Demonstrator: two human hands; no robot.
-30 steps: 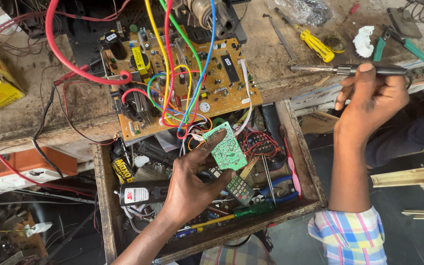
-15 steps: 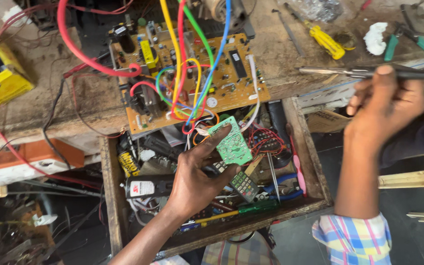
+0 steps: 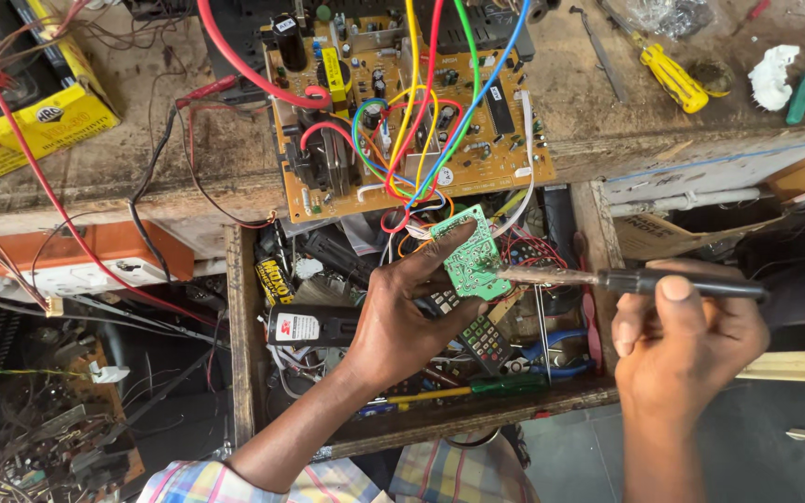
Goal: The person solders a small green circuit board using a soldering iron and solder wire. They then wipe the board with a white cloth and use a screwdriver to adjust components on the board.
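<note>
since the earlier frames, your right hand (image 3: 687, 340) has come down from the bench top, where it held the soldering iron (image 3: 635, 279) level and high, well apart from the work. it now brings the iron's tip to the right edge of the small green circuit board (image 3: 466, 253); tip and board appear to touch, with a faint wisp of smoke at the contact point.

your right hand's fingers are closed around the black handle of the iron, thumb laid along the top. your left hand (image 3: 398, 321) pinches the small green circuit board between the thumb below and the fingers above, holding it tilted over the open wooden drawer (image 3: 239, 354). the board sits much where it was in the earlier frames, just in front of the large orange-brown circuit board (image 3: 505, 154) that overhangs the workbench edge (image 3: 123, 177), with coloured wires looping down from it.

judged from this contact, a joint on the small board is being heated; keep the board steady in the left-hand pinch.

the view has also shifted: the yellow screwdriver (image 3: 673, 79) and white rag (image 3: 773, 76) now lie at the upper right, and the yellow box (image 3: 44, 126) at the upper left.
</note>
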